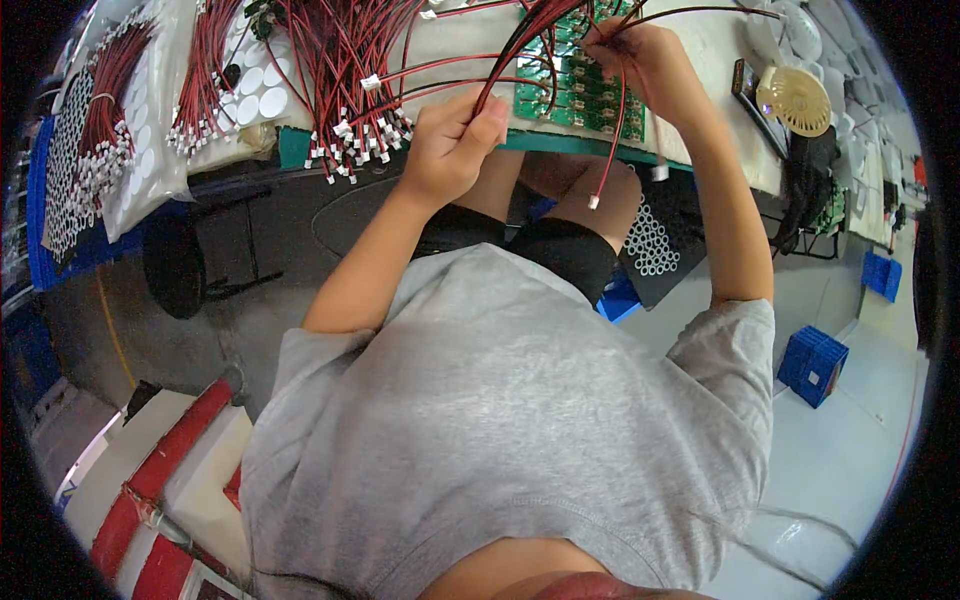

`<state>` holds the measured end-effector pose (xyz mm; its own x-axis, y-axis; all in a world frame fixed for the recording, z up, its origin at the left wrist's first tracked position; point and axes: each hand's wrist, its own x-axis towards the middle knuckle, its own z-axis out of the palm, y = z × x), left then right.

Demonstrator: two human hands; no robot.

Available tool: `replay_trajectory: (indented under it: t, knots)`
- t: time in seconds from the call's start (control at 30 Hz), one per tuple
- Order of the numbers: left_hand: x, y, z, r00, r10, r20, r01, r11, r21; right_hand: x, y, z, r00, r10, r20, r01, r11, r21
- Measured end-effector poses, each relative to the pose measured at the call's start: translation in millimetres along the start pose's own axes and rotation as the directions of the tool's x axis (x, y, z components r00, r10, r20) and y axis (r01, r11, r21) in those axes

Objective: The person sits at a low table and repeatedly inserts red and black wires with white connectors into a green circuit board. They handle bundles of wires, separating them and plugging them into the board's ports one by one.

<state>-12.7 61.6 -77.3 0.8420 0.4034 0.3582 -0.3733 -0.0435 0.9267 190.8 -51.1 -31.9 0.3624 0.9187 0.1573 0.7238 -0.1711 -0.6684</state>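
Note:
My left hand (pixel 450 150) is closed around a bundle of red and black wires (pixel 520 48), which runs up and to the right over the table. Some of its wires stick out sideways, a white connector on one end. My right hand (pixel 650 72) is pinched on red and black wire over the green circuit boards (pixel 570 100); its fingertips are partly hidden. From below that hand a single wire (pixel 613 150) hangs past the table's front edge, ending in a white plug. Left of my left hand, a heap of connector wires (pixel 335 60) overhangs the edge.
More wire bundles (pixel 110 90) lie at the far left beside white round discs (pixel 262 85) on plastic. To the right are a cream fan-like part (pixel 797 100) and a dark flat device (pixel 757 108). A black round stool (pixel 175 265) and blue crate (pixel 813 366) stand below.

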Motion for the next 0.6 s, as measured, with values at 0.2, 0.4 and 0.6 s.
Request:
replay_trajectory:
  t: [0.2,0.4,0.6]
  knots:
    - [0,3,1,1.000,-0.002,-0.009,0.003,1.000,0.014,0,-7,0,0.997,-0.066,-0.042,0.052,0.959,-0.278]
    - [0,1,0,1.000,0.005,0.000,-0.005,1.000,0.003,1,-13,-3,0.999,0.017,-0.030,-0.024,0.973,-0.231]
    - [1,3,2,1.000,0.013,-0.021,-0.012,0.999,0.036,1,-8,1,0.997,-0.059,-0.048,0.049,0.982,-0.180]
